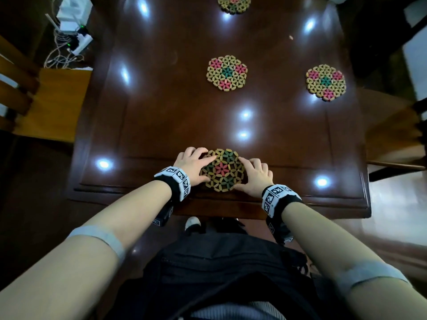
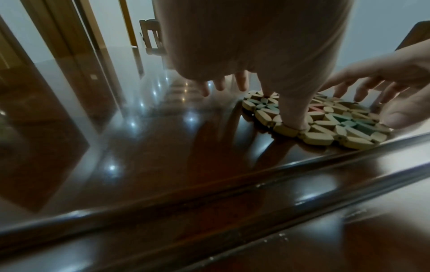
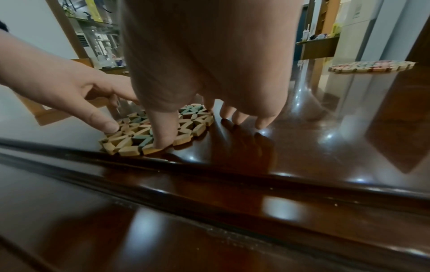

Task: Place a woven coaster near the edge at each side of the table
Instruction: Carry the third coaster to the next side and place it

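While both hands, left (image 1: pixel 193 163) and right (image 1: pixel 255 175), press relaxed fingers on the near coaster (image 1: pixel 221 170), it likely wants only a nudge toward the tabletop (image 1: pixel 161 112) edge.

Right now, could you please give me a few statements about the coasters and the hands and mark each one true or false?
1. Four coasters lie on the table. True.
2. Both hands touch the near coaster. True: the left hand and right hand flank it.
3. The near coaster is lifted off the table. False: it lies flat by the near edge.
4. A coaster sits near the left edge. False: none is there; the middle coaster, right coaster and far coaster lie elsewhere.
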`<move>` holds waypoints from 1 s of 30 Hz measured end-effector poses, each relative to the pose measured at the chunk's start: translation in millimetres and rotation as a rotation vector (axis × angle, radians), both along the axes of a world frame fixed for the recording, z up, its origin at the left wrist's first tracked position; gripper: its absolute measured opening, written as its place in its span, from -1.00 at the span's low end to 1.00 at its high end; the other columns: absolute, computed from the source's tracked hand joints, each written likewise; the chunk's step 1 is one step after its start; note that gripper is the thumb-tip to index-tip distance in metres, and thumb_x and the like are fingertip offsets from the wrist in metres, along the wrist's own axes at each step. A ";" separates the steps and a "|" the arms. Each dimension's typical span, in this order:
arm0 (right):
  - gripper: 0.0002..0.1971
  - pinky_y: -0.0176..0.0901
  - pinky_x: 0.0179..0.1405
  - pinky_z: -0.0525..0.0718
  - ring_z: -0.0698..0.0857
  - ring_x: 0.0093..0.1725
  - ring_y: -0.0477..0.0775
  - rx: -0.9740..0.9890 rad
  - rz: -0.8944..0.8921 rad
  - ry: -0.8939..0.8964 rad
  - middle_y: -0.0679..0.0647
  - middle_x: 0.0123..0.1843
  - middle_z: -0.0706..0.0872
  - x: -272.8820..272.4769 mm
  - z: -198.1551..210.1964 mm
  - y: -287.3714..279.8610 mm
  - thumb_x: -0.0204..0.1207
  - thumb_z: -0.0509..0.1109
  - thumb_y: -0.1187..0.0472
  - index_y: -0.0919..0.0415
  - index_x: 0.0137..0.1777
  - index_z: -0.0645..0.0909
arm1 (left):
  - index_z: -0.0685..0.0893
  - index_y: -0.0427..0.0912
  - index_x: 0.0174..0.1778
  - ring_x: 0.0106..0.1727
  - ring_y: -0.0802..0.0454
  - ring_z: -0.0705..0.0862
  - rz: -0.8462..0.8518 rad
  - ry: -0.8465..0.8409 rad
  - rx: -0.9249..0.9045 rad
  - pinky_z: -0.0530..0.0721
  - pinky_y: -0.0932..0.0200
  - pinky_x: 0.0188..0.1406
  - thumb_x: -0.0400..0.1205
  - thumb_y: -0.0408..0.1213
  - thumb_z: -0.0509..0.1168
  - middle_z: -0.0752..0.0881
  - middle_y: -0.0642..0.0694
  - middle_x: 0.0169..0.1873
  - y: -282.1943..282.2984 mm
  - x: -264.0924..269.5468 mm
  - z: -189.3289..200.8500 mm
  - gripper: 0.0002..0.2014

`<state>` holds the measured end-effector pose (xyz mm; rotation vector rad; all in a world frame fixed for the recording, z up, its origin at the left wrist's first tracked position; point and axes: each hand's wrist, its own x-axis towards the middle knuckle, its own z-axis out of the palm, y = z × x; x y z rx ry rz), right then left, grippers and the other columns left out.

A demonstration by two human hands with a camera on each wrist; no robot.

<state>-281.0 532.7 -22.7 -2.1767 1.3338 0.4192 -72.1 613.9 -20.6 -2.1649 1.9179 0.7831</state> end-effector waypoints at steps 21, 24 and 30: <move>-0.24 0.21 0.45 0.35 0.35 0.47 0.24 -0.064 -0.109 0.061 0.07 0.48 0.36 17.9 5.1 21.3 0.37 0.49 -0.15 -0.17 0.54 0.24 | 0.27 0.20 0.58 0.55 -0.17 0.18 -0.104 -0.029 -0.068 0.30 -0.09 0.43 0.57 0.08 0.30 0.27 0.01 0.57 5.1 23.3 -2.0 -0.36; -0.24 0.19 0.45 0.36 0.35 0.47 0.24 -0.070 -0.098 0.070 0.08 0.48 0.36 18.7 5.6 20.3 0.39 0.48 -0.15 -0.17 0.56 0.23 | 0.28 0.20 0.57 0.55 -0.16 0.19 -0.104 -0.025 -0.066 0.30 -0.09 0.42 0.57 0.09 0.30 0.27 0.01 0.56 4.0 25.1 -2.9 -0.36; -0.25 0.19 0.45 0.37 0.35 0.48 0.23 -0.065 -0.098 0.082 0.07 0.49 0.36 20.9 6.2 19.8 0.41 0.46 -0.15 -0.20 0.57 0.21 | 0.29 0.19 0.56 0.55 -0.15 0.19 -0.099 -0.015 -0.076 0.30 -0.08 0.42 0.55 0.10 0.31 0.30 0.03 0.55 4.3 27.0 -4.5 -0.36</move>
